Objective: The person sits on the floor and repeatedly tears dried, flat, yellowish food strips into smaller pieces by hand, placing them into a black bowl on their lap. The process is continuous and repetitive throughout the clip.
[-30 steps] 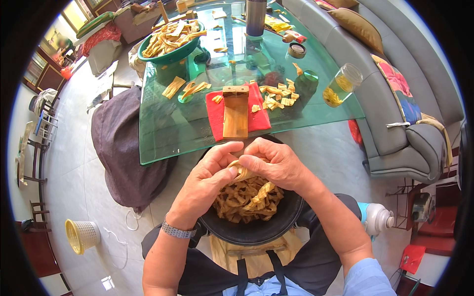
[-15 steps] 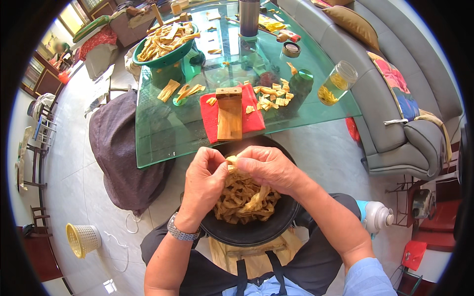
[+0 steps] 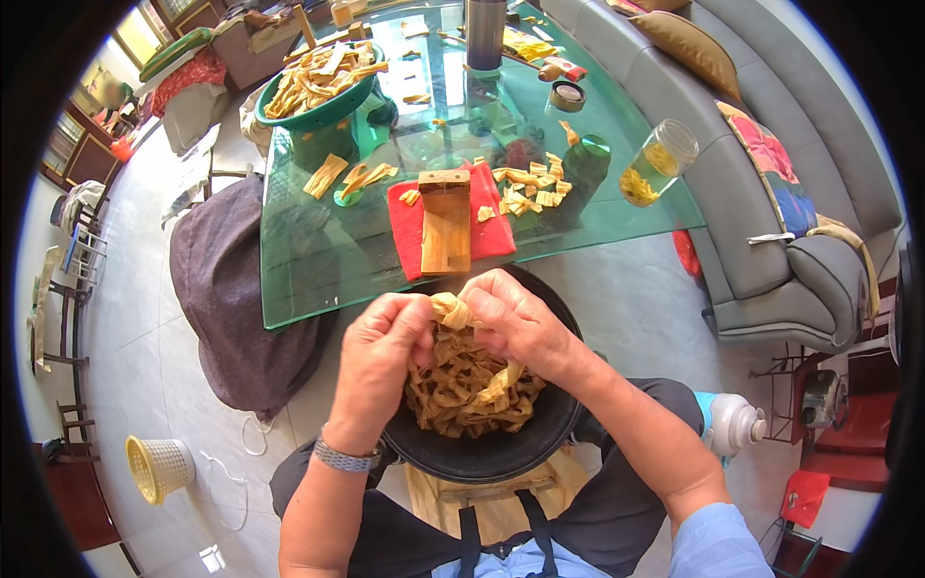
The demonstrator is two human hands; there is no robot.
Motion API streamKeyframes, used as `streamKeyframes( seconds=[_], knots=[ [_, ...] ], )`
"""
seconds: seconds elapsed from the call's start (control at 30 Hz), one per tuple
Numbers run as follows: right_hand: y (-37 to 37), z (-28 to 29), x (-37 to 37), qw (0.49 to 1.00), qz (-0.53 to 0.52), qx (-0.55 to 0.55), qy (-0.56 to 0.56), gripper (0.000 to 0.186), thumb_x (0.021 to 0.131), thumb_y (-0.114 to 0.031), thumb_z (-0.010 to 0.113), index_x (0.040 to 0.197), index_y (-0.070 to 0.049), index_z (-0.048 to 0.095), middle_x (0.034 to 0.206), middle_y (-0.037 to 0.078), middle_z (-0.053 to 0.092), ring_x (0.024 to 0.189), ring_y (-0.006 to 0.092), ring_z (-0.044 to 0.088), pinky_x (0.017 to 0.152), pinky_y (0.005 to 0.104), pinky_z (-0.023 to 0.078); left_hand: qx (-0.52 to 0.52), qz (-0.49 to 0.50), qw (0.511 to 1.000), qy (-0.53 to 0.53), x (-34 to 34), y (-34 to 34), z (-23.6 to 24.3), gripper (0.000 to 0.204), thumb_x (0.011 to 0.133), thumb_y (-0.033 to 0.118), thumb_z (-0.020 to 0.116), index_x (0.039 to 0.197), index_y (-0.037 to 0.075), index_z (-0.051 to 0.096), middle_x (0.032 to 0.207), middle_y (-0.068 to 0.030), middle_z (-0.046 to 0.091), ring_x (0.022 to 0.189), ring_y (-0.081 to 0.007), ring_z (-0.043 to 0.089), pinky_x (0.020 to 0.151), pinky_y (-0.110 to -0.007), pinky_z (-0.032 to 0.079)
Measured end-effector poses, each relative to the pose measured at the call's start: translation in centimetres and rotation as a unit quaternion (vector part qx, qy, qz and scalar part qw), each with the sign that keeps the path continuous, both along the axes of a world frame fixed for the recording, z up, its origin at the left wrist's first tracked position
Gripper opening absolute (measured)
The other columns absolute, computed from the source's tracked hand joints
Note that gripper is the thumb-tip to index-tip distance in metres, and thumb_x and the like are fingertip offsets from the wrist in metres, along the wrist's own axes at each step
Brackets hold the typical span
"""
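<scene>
Both hands are raised over a round black basin (image 3: 482,466) between my knees. It holds a heap of long, tangled yellow-brown dried strips (image 3: 472,395). A looped, twisted pale yellow strip (image 3: 451,310) is stretched between my hands. My left hand (image 3: 383,349) pinches its left end with thumb and fingers. On the other side, my right hand (image 3: 520,326) grips the strip's right part, and a length of it hangs toward the heap. Straight ahead, at the table's near edge, a wooden block tool (image 3: 446,229) rests on a red cloth (image 3: 405,231).
On the glass table (image 3: 299,275) lie cut yellow pieces (image 3: 536,185), a green basin of strips (image 3: 313,118), a clear jar (image 3: 660,162) and a dark flask (image 3: 485,37). A grey sofa (image 3: 752,231) flanks it. A dark cloth-covered seat (image 3: 231,289) and yellow basket (image 3: 162,469) stand left.
My hands have drawn apart slightly, the left shifting left. The strip between them now shows as a thicker twisted loop; before, only a small part showed at the fingertips.
</scene>
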State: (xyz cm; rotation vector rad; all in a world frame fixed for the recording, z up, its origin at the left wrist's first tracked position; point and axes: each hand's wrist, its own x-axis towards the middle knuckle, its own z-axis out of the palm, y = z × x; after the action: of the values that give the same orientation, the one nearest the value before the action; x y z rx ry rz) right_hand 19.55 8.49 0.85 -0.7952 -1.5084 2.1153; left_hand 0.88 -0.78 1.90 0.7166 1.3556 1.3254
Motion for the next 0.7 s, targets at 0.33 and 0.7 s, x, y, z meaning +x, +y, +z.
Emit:
streamKeyframes(
  seconds=[0.33,0.7],
  knots=[
    [0.4,-0.2,1.3,0.998,-0.007,0.060,-0.015,0.020,0.106,-0.022,0.066,0.107,-0.003,0.070,0.088,-0.006,0.061,0.080,0.0031,0.052,0.072,0.0225,0.046,0.071,0.013,0.981,-0.181,-4.3,0.4,-0.3,0.026,0.102,0.019,0.070,0.119,0.001,0.063,0.094,-0.0038,0.063,0.079,-0.0123,0.062,0.074,-0.025,0.053],
    [-1.7,-2.4,0.3,0.947,-0.004,0.313,-0.069,0.020,0.097,-0.017,0.069,0.115,-0.007,0.069,0.095,0.018,0.072,0.089,0.0373,0.071,0.078,0.0391,0.057,0.149,-0.210,0.764,0.591,1.2,-0.3,-1.8,0.048,0.083,-0.003,0.069,0.129,0.004,0.058,0.116,-0.0151,0.066,0.110,-0.0328,0.065,0.092,-0.043,0.050]
  ],
)
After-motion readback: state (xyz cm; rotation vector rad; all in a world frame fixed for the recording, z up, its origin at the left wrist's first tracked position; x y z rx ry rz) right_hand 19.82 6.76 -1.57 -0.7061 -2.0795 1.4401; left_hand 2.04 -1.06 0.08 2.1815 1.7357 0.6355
